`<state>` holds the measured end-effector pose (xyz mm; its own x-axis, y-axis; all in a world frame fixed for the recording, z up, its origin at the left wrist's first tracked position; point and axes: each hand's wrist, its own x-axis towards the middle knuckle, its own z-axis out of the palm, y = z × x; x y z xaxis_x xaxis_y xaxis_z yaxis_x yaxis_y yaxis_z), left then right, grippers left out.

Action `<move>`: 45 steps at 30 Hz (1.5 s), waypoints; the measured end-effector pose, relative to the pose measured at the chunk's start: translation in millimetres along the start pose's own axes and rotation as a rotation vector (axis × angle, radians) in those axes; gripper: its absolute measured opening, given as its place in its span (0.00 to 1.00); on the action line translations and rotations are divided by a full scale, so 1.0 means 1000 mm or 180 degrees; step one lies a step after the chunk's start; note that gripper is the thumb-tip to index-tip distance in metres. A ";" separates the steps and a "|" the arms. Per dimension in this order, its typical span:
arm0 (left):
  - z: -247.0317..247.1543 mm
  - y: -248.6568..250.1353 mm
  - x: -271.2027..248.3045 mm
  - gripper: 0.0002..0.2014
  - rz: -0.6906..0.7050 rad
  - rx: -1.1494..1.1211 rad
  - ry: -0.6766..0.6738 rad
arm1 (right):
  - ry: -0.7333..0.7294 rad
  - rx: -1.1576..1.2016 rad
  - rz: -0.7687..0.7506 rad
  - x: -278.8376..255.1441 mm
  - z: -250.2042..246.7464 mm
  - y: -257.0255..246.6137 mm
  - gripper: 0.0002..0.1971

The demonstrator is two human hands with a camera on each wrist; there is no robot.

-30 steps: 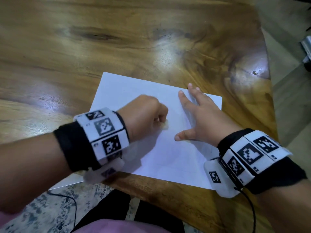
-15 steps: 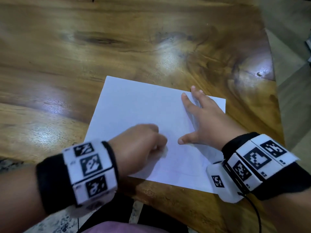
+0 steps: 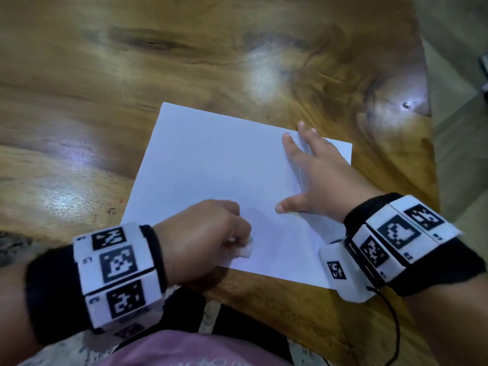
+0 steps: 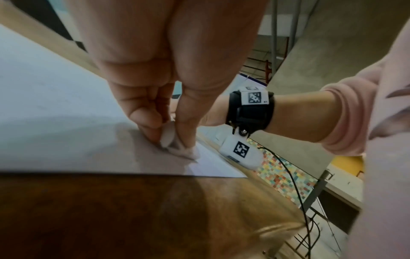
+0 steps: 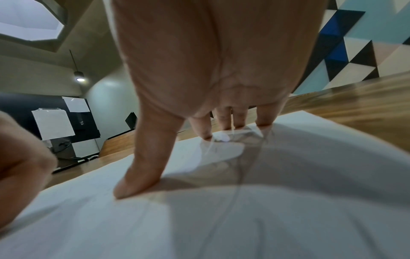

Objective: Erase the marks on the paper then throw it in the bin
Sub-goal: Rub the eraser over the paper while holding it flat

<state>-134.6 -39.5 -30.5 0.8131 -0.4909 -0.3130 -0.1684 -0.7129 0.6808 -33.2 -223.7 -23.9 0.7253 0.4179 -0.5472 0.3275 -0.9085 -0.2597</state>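
A white sheet of paper (image 3: 216,165) lies flat on the wooden table (image 3: 132,62), near its front edge. My left hand (image 3: 206,233) pinches a small white eraser (image 3: 247,250) and presses it on the paper's near part; the left wrist view shows the eraser (image 4: 167,135) between thumb and fingers, touching the sheet (image 4: 55,105). My right hand (image 3: 314,178) lies flat on the right side of the paper, fingers spread and straight. In the right wrist view its fingertips (image 5: 135,184) press the sheet (image 5: 221,219). Faint pencil lines show under that hand. No bin is in view.
The table's front edge (image 3: 264,299) runs just below the paper, with my lap and a patterned floor beneath. The right edge of the table drops to a grey floor (image 3: 459,154). A thin black cable (image 3: 393,320) hangs from my right wristband.
My left hand with the eraser has slid down the paper toward the near edge. The right hand has stayed pressed on the sheet.
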 end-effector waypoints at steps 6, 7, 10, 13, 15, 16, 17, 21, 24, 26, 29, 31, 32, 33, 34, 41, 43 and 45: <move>-0.011 0.003 0.032 0.05 -0.0033 0.0204 0.0527 | 0.0007 -0.0012 -0.0008 -0.001 0.000 0.000 0.62; -0.008 0.002 0.027 0.05 0.0023 0.0159 0.0502 | -0.0003 -0.0007 -0.0005 -0.001 0.000 0.000 0.62; 0.003 0.002 0.001 0.03 0.0041 -0.0056 0.0068 | -0.0004 0.0028 0.0006 0.000 0.000 0.000 0.62; -0.005 -0.002 -0.004 0.01 -0.0204 -0.0139 -0.0103 | 0.0002 0.0033 0.0000 0.000 0.000 0.001 0.62; -0.023 -0.008 0.006 0.11 -0.0382 -0.0089 0.0305 | -0.0006 0.0019 -0.0013 -0.001 0.001 0.001 0.61; -0.034 -0.012 0.012 0.15 -0.0458 -0.0072 0.0582 | -0.0006 0.0019 -0.0018 -0.001 0.001 0.000 0.61; -0.043 -0.016 0.018 0.16 -0.0506 -0.0023 0.0803 | -0.0005 0.0020 -0.0017 -0.002 0.001 0.000 0.62; -0.046 -0.018 0.035 0.09 -0.0554 0.0238 0.1008 | -0.0003 -0.0008 0.0001 -0.003 0.001 -0.002 0.63; -0.025 -0.013 0.019 0.09 -0.0316 0.0221 0.0838 | 0.0005 -0.0025 0.0010 -0.003 0.002 -0.002 0.63; -0.013 -0.009 -0.003 0.10 -0.0199 0.0083 0.0366 | 0.0000 -0.0018 0.0020 -0.003 0.001 -0.002 0.63; -0.010 -0.011 -0.013 0.05 -0.0326 -0.0099 0.0067 | -0.0012 -0.0023 0.0030 -0.003 0.000 -0.002 0.63; -0.017 -0.014 0.001 0.08 -0.0260 0.0048 0.0451 | -0.0013 -0.0045 0.0031 -0.003 0.000 -0.003 0.63; -0.021 -0.013 0.010 0.09 -0.0269 0.0117 0.0657 | -0.0013 -0.0056 0.0031 -0.003 0.000 -0.003 0.63; -0.022 -0.012 0.016 0.08 -0.0285 0.0144 0.0785 | -0.0014 -0.0059 0.0033 -0.003 0.001 -0.003 0.63; -0.019 -0.011 0.018 0.08 -0.0242 0.0150 0.0831 | -0.0016 -0.0053 0.0035 -0.003 0.001 -0.003 0.63; -0.003 -0.001 0.002 0.04 -0.0121 -0.0087 0.0065 | -0.0026 -0.0046 0.0013 -0.002 0.001 -0.002 0.63; -0.009 -0.003 0.015 0.03 -0.0044 0.0053 0.0328 | -0.0010 -0.0075 -0.0003 -0.002 0.001 -0.002 0.63; -0.007 -0.003 0.020 0.04 0.0021 0.0149 0.0524 | -0.0005 -0.0068 -0.0006 -0.002 0.001 -0.001 0.63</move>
<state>-113.5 -43.2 -34.2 0.8915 -0.4097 -0.1932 -0.1967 -0.7343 0.6497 -35.8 -223.3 -23.5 0.7237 0.4195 -0.5479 0.3417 -0.9077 -0.2437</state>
